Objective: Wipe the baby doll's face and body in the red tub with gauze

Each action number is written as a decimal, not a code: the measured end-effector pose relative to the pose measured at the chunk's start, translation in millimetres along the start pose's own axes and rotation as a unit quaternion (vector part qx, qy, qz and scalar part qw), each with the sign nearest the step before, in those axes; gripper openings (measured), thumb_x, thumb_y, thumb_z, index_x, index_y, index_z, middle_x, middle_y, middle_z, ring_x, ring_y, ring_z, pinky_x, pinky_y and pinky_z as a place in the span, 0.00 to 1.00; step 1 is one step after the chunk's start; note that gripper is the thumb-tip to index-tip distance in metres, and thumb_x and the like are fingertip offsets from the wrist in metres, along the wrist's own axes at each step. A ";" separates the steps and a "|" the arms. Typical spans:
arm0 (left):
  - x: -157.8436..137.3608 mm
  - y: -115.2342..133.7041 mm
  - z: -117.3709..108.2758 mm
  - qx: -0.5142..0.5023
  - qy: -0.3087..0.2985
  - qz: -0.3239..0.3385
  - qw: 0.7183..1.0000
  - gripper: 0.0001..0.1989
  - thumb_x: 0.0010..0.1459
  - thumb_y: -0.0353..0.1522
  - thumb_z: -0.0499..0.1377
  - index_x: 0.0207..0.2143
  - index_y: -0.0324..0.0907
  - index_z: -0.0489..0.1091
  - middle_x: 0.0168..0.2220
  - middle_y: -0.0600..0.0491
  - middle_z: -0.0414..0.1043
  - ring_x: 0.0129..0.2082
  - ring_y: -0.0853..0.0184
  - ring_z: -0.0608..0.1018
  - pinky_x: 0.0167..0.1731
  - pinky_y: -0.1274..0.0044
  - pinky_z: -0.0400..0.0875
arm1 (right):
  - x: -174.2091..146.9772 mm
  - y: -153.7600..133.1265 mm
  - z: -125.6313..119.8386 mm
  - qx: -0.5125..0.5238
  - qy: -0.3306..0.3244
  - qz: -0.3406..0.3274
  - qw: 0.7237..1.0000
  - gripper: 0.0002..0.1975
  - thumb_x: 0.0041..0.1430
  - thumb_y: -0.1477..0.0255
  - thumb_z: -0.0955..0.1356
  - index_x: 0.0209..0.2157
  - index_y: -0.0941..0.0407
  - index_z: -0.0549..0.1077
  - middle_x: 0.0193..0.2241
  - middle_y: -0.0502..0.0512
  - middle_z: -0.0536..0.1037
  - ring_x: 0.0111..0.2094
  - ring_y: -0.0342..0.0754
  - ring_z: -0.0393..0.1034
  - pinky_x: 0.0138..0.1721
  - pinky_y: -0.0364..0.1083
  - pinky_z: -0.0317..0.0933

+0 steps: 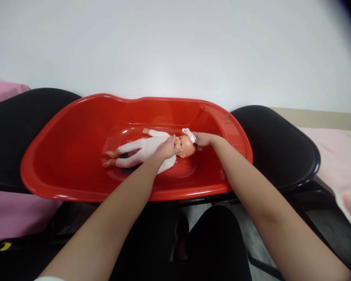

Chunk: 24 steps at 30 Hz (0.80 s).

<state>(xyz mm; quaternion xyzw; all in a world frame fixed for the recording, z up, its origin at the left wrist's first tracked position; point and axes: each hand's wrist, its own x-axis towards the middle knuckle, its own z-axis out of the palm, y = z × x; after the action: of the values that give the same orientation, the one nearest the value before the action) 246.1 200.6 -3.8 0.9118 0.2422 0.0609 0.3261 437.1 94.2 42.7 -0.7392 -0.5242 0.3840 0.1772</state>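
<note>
A baby doll (pixel 152 147) with a white cloth body lies on its back inside a red baby bathtub (pixel 61 156). Its feet point left and its bare head is on the right. My left hand (pixel 167 148) grips the doll at the neck and chin, its fingers by the jaw. At the top of the doll's head, my right hand (pixel 203 140) holds a small bunched white cloth (pixel 188 135) against it. The doll's far arm stretches out along the tub floor. Some of my right fingers are hidden behind the head and cloth.
Black chairs stand under both ends of the tub, one seat (pixel 26 132) at left and another seat (pixel 277 144) at right. Pink fabric (pixel 14 214) shows at left, pale pink fabric (pixel 339 164) at right. A white wall (pixel 169 47) rises behind.
</note>
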 end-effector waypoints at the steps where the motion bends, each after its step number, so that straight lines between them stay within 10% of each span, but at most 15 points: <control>1: 0.5 -0.1 0.5 -0.004 0.004 0.001 1.000 0.35 0.56 0.38 0.57 0.64 0.40 0.54 0.65 0.43 0.57 0.61 0.52 0.66 0.58 0.66 0.60 | -0.8 -1.5 -0.7 -0.015 0.023 -0.035 0.999 0.41 0.40 0.87 0.70 0.59 0.54 0.65 0.52 0.60 0.75 0.46 0.52 0.73 0.46 0.44 0.68; 12: 0.0 3.2 -0.1 -0.027 0.013 0.008 0.999 0.32 0.53 0.41 0.60 0.60 0.43 0.60 0.56 0.44 0.69 0.53 0.51 0.73 0.51 0.65 0.67 | 14.4 -8.1 10.1 -0.009 0.001 -0.092 0.996 0.18 0.64 0.64 0.64 0.52 0.55 0.72 0.52 0.56 0.76 0.48 0.48 0.72 0.53 0.45 0.62; 19: 2.1 1.2 1.9 -0.002 0.003 0.011 1.000 0.40 0.55 0.41 0.59 0.65 0.37 0.49 0.67 0.39 0.52 0.65 0.52 0.60 0.61 0.66 0.55 | 9.3 -4.2 5.2 -0.103 0.039 0.136 0.985 0.42 0.62 0.43 0.49 0.40 0.65 0.76 0.20 0.64 0.76 0.22 0.51 0.71 0.33 0.49 0.67; 24: 4.5 -4.0 4.7 -0.028 0.021 0.037 0.999 0.28 0.52 0.42 0.61 0.54 0.44 0.63 0.52 0.47 0.69 0.48 0.57 0.74 0.48 0.68 0.68 | 7.8 -12.9 10.5 -0.048 0.073 -0.002 0.996 0.26 0.62 0.51 0.62 0.47 0.57 0.74 0.40 0.59 0.81 0.35 0.46 0.74 0.42 0.42 0.66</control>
<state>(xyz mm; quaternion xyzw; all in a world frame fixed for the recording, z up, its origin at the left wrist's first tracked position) 249.7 202.9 -10.2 0.9091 0.2138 0.0988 0.3436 422.2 104.9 41.6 -0.7717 -0.5293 0.3029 0.1806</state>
